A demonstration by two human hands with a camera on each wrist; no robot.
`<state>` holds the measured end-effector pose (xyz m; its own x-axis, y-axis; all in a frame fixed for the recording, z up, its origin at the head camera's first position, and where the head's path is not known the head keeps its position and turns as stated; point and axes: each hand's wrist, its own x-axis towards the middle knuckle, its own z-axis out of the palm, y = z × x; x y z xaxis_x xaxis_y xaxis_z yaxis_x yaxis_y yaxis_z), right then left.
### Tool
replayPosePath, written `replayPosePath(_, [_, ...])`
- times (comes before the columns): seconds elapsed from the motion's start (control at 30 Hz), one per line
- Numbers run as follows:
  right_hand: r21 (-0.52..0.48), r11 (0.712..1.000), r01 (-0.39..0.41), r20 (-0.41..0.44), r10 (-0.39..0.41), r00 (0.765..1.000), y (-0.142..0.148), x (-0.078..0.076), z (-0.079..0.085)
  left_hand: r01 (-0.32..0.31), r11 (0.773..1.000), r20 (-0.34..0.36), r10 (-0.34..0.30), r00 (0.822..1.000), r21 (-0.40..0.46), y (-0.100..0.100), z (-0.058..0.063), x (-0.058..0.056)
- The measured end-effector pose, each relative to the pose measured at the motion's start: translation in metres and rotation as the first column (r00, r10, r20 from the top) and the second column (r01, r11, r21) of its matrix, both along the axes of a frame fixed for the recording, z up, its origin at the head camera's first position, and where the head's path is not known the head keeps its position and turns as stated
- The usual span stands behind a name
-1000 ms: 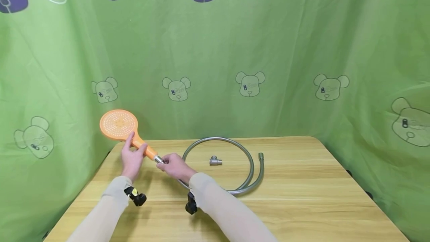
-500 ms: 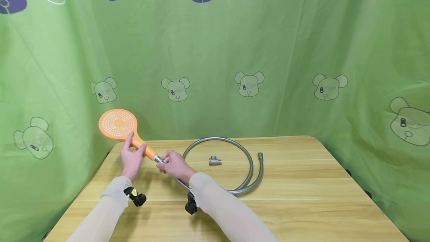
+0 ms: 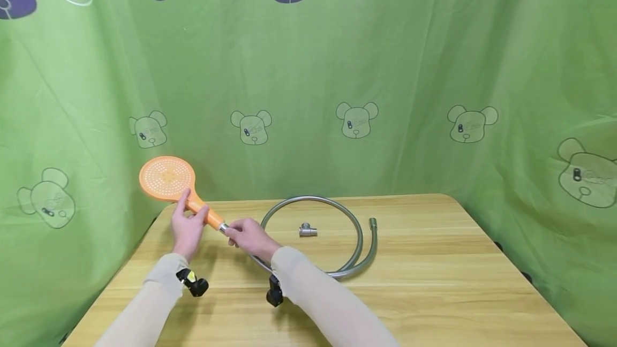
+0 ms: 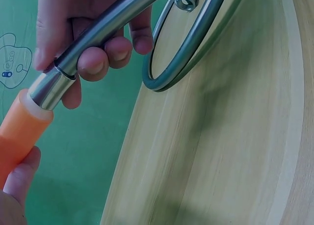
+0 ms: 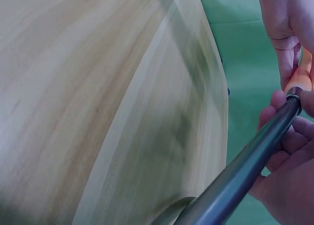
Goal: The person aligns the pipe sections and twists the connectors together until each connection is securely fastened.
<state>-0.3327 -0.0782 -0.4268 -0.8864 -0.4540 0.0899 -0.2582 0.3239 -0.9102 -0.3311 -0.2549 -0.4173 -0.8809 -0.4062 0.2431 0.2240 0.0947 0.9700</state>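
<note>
An orange shower head (image 3: 167, 178) with a perforated round face is held up off the table's left side, its handle (image 4: 22, 129) in my left hand (image 3: 187, 232). The left thumb and fingers grip around that handle. At the handle's lower end sits a metal connector nut (image 4: 51, 87), where a grey shower hose (image 4: 105, 29) meets it. My right hand (image 3: 251, 239) pinches the nut and hose end between thumb and fingers. In the right wrist view the hose (image 5: 240, 161) runs from the fingers toward the camera. Part of the nut is hidden behind the right fingers in the head view.
The rest of the hose loops over the wooden table (image 3: 434, 261), its free end fitting (image 3: 373, 224) pointing up at right. Inside the loop lies a small metal tee-shaped valve (image 3: 307, 230). A green patterned curtain (image 3: 308, 68) surrounds the table's back and sides.
My right fingers have shifted their hold around the connector nut, opening slightly and closing again. The shower head and left hand stay almost in place.
</note>
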Motion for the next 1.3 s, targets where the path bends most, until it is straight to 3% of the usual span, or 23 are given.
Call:
replayPosePath(0.17, [0.022,1.0,0.007,-0.008,-0.007,1.0,-0.0014,-0.0007,-0.0005,0.015,0.999,0.008,-0.016,1.0,0.043,-0.0015,0.0012,0.0009])
replayPosePath(0.3, [-0.029,0.999,0.022,0.025,-0.021,0.999,-0.0018,-0.002,-0.0018,0.023,0.998,0.018,-0.024,1.0,0.06,-0.0016,0.004,0.0029])
replayPosePath(0.57, [-0.05,0.996,0.067,0.035,-0.066,0.997,-0.0027,-0.0017,-0.0001,0.002,0.999,-0.009,-0.002,1.0,0.039,0.0015,0.0048,0.0037])
replayPosePath(0.93, [-0.036,0.999,0.018,-0.016,-0.019,1.0,-0.0028,-0.0029,-0.0002,-0.016,0.999,-0.033,0.017,0.999,0.044,-0.0005,0.0024,0.0024])
replayPosePath(1.3, [-0.082,0.997,0.014,0.051,-0.01,0.999,-0.0016,-0.0014,-0.0034,0.0,1.0,-0.015,0.001,1.0,0.026,0.0002,0.002,0.0034])
